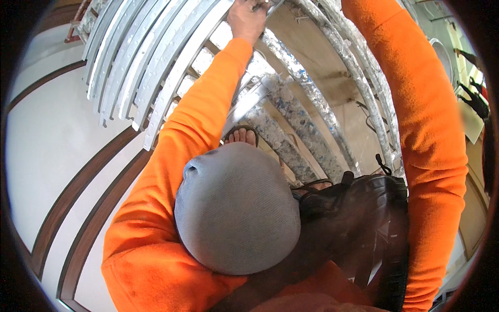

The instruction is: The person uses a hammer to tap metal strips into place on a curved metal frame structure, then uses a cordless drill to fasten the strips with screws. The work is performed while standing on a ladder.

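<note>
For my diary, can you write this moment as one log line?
left hand: by grey metal strips, contact unclear | right hand: out of view | nearby: speckled bars

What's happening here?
A person in orange sleeves is crouched or bent over a row of long grey metal strips lying side by side, with paint-spattered boards next to them. The left hand is at the strips' near side, at the picture's top edge; its grip is partly cut off, so I can't tell what it holds. The right arm reaches up out of frame, hand unseen.
</note>
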Demonstrator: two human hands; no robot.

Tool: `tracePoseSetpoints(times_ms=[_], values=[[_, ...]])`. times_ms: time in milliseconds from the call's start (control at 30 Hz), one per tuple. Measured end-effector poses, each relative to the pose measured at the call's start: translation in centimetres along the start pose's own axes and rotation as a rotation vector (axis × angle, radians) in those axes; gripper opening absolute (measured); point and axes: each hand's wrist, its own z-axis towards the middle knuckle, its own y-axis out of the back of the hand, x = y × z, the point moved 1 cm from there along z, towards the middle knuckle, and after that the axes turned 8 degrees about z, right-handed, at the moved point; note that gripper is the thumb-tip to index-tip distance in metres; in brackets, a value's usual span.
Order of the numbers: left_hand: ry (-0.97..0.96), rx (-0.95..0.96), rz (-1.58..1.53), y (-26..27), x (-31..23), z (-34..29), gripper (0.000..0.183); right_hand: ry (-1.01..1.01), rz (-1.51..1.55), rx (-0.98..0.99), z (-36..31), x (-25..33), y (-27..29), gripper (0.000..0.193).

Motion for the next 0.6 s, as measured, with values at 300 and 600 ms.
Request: tracePoseSetpoints(times_ms=[300,600], values=[[-0.106,-0.133,0.134,-1.5,-0.6,-0.6,0.012,0.050,0.055,-0.043,-1.0,-0.9,0.1,0.042],[0.005,-0.110,0.125,-1.4,-0.7,-0.6,0.008,0.160,0.495,-0.566,-6.8,-1.3,-2.6,0.030]])
